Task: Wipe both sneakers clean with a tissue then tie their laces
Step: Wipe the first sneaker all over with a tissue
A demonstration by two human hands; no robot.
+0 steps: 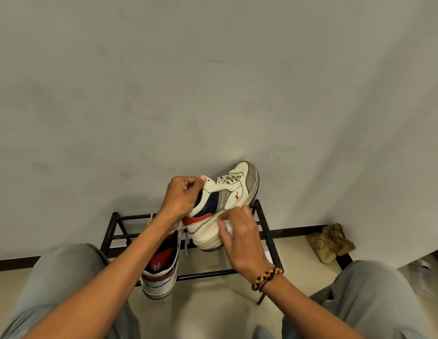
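Note:
A white sneaker (226, 195) with navy, grey and red panels is held up above the black metal rack (267, 231), toe pointing up and to the right. My left hand (181, 198) grips its collar, fingers curled inside the opening. My right hand (241, 237) pinches a white tissue (226, 226) and presses it against the sneaker's side near the heel. The second sneaker (161, 267) rests on the rack below my left forearm, its red insole showing and its laces hanging loose.
A grey wall stands just behind the rack. A crumpled brownish cloth (331, 242) lies on the pale floor in the right corner. My knees in grey trousers (64, 272) flank the rack on both sides.

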